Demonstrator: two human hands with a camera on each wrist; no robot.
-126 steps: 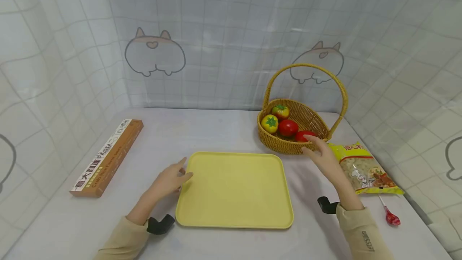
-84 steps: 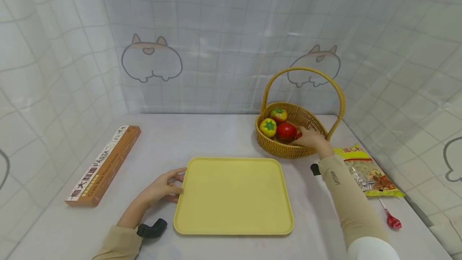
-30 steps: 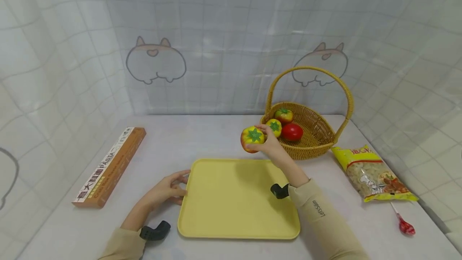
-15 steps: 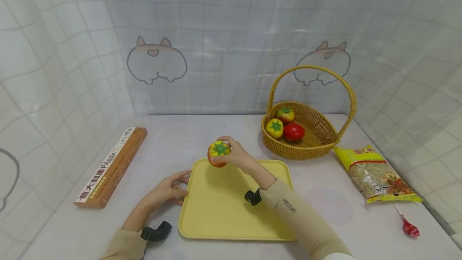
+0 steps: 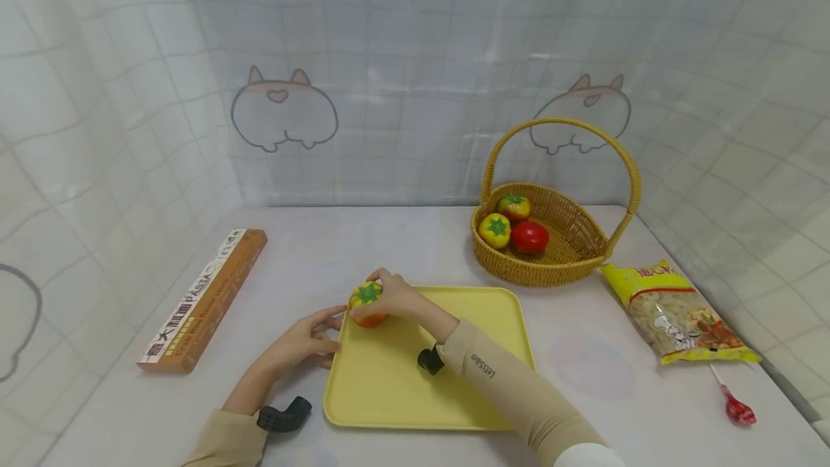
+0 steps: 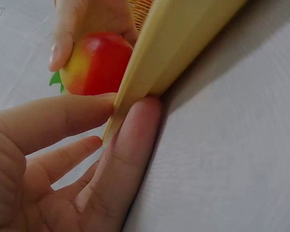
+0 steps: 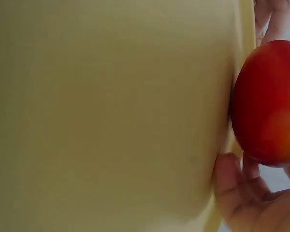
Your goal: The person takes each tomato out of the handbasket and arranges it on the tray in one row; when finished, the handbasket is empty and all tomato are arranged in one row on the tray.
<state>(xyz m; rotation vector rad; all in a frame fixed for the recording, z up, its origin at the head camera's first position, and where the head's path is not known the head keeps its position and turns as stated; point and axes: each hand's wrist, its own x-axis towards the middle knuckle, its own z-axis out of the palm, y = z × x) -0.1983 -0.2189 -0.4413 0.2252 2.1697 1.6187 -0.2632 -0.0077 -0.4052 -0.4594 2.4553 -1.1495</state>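
Observation:
A red and yellow tomato (image 5: 368,295) with a green star-shaped top is in my right hand (image 5: 402,300), thumb and fingers around its sides. It sits at the far left corner of the yellow tray (image 5: 382,391); in the right wrist view the tomato (image 7: 268,104) is close against the tray's raised edge. My left hand (image 5: 295,344) pinches the tray's left rim. The left wrist view has its fingers (image 6: 130,140) on both sides of the tray edge (image 6: 150,63), with the tomato (image 6: 99,63) just beyond.
A wicker basket (image 5: 519,272) with a tall handle stands at the back right, holding three more tomatoes (image 5: 530,237). A pasta box (image 5: 207,301) lies on the left. At the right are a yellow food bag (image 5: 677,316) and a red lollipop (image 5: 738,409).
My right hand reached into the basket, took a tomato out, carried it left over the tray and lowered it at the far left corner. My left hand moved onto the tray's left rim and stays there.

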